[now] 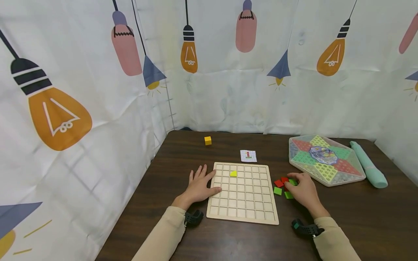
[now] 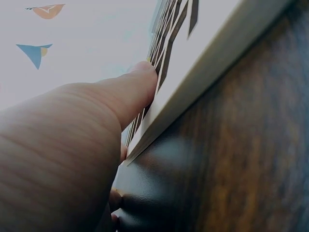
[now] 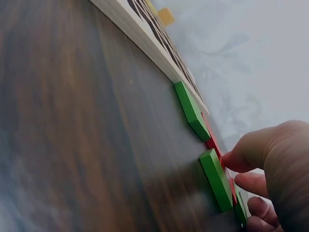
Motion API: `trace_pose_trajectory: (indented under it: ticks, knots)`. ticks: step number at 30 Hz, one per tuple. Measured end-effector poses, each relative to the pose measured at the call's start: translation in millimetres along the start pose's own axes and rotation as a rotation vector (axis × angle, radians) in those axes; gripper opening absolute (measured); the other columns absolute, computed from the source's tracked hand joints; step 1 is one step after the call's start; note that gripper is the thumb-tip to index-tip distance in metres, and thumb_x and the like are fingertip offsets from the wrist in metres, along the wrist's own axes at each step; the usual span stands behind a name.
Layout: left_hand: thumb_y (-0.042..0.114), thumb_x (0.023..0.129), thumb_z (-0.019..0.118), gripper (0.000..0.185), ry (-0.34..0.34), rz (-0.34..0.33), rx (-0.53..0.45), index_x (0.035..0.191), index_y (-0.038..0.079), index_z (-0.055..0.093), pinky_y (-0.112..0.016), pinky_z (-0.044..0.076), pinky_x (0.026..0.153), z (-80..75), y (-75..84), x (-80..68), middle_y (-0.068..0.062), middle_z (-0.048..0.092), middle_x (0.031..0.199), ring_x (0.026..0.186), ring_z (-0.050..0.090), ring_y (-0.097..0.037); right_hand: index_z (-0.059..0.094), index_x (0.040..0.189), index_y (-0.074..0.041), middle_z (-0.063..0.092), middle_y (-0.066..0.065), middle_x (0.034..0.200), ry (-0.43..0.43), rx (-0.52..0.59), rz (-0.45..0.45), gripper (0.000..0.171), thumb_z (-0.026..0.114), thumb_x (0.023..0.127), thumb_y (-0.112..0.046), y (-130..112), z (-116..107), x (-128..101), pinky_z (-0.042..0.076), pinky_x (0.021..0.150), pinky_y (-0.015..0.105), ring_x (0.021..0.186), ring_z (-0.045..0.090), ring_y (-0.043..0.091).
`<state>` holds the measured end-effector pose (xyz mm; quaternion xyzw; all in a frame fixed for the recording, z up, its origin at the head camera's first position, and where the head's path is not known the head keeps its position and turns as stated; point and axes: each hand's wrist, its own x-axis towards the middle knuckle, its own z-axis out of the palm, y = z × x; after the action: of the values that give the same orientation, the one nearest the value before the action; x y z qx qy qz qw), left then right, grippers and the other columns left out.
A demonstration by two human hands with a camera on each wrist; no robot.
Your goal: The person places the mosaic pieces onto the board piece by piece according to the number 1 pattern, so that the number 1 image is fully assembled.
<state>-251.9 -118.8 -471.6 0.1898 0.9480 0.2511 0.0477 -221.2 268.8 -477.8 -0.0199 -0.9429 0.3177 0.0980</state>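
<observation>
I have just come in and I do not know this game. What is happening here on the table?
A person sits at a dark table. The left hand rests flat on the left edge of a wooden grid board, which holds one yellow tile. The right hand picks among red and green tiles lying beside the board. A small pattern card lies behind the board.

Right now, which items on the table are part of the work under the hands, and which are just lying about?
In use:
- wooden grid board, left hand resting on its edge
- yellow tile in the board
- red and green tiles, right hand on them
- pattern card, probably

Lying about:
- yellow cube
- hexagonal game box
- mint-green pouch
</observation>
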Motion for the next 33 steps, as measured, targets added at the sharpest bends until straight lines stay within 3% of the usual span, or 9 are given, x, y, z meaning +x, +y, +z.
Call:
trace_pose_trajectory:
  ticks: [6,11,15,21,25,33]
  knots:
    - [0.055,0.09,0.062,0.077,-0.002,0.012,0.007,0.153,0.018,0.037,-0.065,-0.003,0.113,1.6,0.1,0.8,-0.02,0.012,0.161,0.149,0.004,-0.038,0.065,0.118,0.002,0.048,0.024,0.116,0.023,-0.018,0.019,0.038,0.066,0.091,-0.025,-0.1,2.8,-0.8,0.043,0.078,0.052,0.098,0.05,0.038]
    - [0.055,0.09,0.062,0.076,0.003,0.015,0.001,0.153,0.019,0.038,-0.065,-0.004,0.113,3.4,0.0,1.3,-0.02,0.012,0.161,0.149,0.005,-0.038,0.065,0.117,0.003,0.05,0.024,0.115,0.042,-0.023,0.009,0.037,0.065,0.092,-0.025,0.3,3.8,-1.4,0.043,0.079,0.055,0.099,0.052,0.04]
    - [0.056,0.091,0.061,0.077,-0.013,0.019,0.001,0.153,0.019,0.037,-0.065,-0.004,0.113,3.8,-1.1,2.1,-0.02,0.011,0.162,0.149,0.003,-0.038,0.066,0.118,0.003,0.052,0.024,0.113,0.056,-0.038,0.001,0.037,0.066,0.092,-0.024,0.5,4.1,-1.3,0.044,0.08,0.055,0.098,0.052,0.04]
    - [0.054,0.09,0.062,0.075,0.017,-0.004,0.022,0.153,0.02,0.038,-0.063,-0.005,0.114,-1.4,-1.4,3.3,-0.018,0.012,0.162,0.15,0.003,-0.036,0.066,0.121,0.002,0.055,0.024,0.112,0.042,-0.021,-0.025,0.036,0.064,0.093,-0.02,-1.2,4.3,3.4,0.045,0.079,0.054,0.098,0.054,0.039]
    - [0.057,0.09,0.061,0.077,-0.013,0.002,0.013,0.153,0.02,0.036,-0.064,-0.005,0.114,0.9,1.5,3.4,-0.019,0.011,0.162,0.15,0.002,-0.037,0.067,0.12,0.002,0.056,0.025,0.112,0.025,-0.037,-0.012,0.034,0.062,0.091,-0.015,3.1,-0.1,1.5,0.045,0.076,0.053,0.096,0.054,0.039]
    - [0.056,0.091,0.061,0.076,0.0,-0.003,0.015,0.153,0.02,0.037,-0.063,-0.004,0.114,2.0,-0.5,1.6,-0.018,0.011,0.162,0.15,0.003,-0.037,0.07,0.112,0.003,0.059,0.023,0.108,-0.006,-0.068,-0.046,0.034,0.068,0.09,-0.024,3.8,-0.8,5.7,0.046,0.072,0.048,0.092,0.056,0.036]
